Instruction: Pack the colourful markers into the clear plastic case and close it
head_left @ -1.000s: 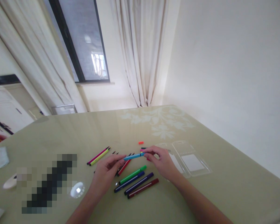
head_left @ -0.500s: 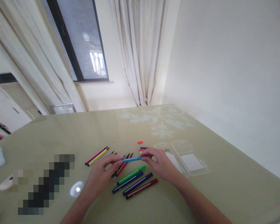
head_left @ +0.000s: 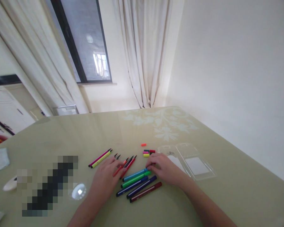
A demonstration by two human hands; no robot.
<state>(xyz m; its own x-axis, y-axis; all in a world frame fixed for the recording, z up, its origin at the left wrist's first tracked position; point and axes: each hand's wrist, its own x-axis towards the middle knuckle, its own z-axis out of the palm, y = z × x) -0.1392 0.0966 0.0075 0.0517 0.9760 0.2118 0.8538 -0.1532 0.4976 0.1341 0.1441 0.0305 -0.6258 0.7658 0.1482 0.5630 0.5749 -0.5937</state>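
A light blue capped marker (head_left: 134, 175) lies beside a green capped marker (head_left: 135, 180). My right hand (head_left: 165, 167) is at its cap end, fingers curled in and touching the cap. Over the uncapped markers is my left hand (head_left: 107, 173), its thumb and index finger apart on either side of an orange-tipped marker (head_left: 120, 167). Next to that one lies a red uncapped marker (head_left: 129, 167), its black tip pointing away. More black tips stick out beyond my left fingers, their barrels hidden under the hand.
Two dark blue markers (head_left: 132, 186) (head_left: 142, 186) and a dark red marker (head_left: 146, 192) lie nearest me. Loose caps (head_left: 146, 155) and an orange cap (head_left: 144, 145) sit farther back. Clear plastic cases (head_left: 198, 164) lie right; yellow and magenta markers (head_left: 100, 158) left, near a round glassy object (head_left: 79, 191).
The light blue marker, held up between both hands before, now lies beside the green one. My left hand has let go of it and come down over the uncapped markers.
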